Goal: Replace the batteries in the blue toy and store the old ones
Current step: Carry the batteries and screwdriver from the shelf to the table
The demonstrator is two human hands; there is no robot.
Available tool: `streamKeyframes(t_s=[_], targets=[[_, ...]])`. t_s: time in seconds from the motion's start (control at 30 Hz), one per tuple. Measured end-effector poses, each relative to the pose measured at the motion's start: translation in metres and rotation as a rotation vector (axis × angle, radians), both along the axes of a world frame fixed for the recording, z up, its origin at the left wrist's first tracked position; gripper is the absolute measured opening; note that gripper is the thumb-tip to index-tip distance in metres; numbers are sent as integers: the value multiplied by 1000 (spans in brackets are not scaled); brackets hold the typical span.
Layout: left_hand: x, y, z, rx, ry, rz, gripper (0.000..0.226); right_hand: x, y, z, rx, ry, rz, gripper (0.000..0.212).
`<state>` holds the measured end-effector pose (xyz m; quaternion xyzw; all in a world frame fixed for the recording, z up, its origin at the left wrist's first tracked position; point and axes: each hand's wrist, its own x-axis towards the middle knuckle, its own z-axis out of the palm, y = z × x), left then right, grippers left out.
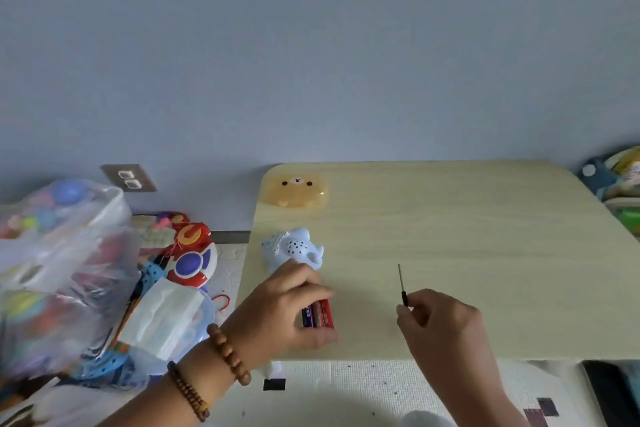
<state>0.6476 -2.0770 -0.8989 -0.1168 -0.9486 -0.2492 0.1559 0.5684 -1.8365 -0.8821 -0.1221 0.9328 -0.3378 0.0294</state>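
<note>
The pale blue toy (294, 248) lies on the light wooden table (467, 236) near its left edge. Just in front of it my left hand (291, 305) grips a small pack of batteries (318, 314) with red and purple wrapping, fingers over the top and thumb below. To the right my right hand (440, 322) pinches the dark handle of a thin screwdriver (401, 284), whose shaft points up and away over the table. A translucent yellow bear-faced case (296, 192) sits at the table's far left corner.
On the floor to the left stand a plastic bag of colourful toys (59, 267), a red and blue toy (194, 260) and a white face mask (162, 315). A wall socket (128, 178) is behind. More toys (620, 180) lie at the far right. A dark object (609, 388) lies at the lower right.
</note>
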Motion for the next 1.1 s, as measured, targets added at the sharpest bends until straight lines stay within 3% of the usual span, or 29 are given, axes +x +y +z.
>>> streamKeyframes(t_s=[0.13, 0.27, 0.43, 0.63, 1.1], targets=[[-3, 5, -13, -77, 20, -50, 47, -4, -1, -8, 89, -17, 16, 6], [-4, 1, -25, -83, 31, -40, 46, -12, 1, -19, 122, -34, -23, 25], [-4, 2, -35, -121, 66, -43, 44, -16, 5, -28, 131, 67, -24, 27], [4, 5, -35, -18, -26, 9, 47, -8, 13, -32, 133, 109, 0, 28], [18, 11, -26, 21, -77, 90, 44, -2, 21, -35, 101, 115, 12, 29]])
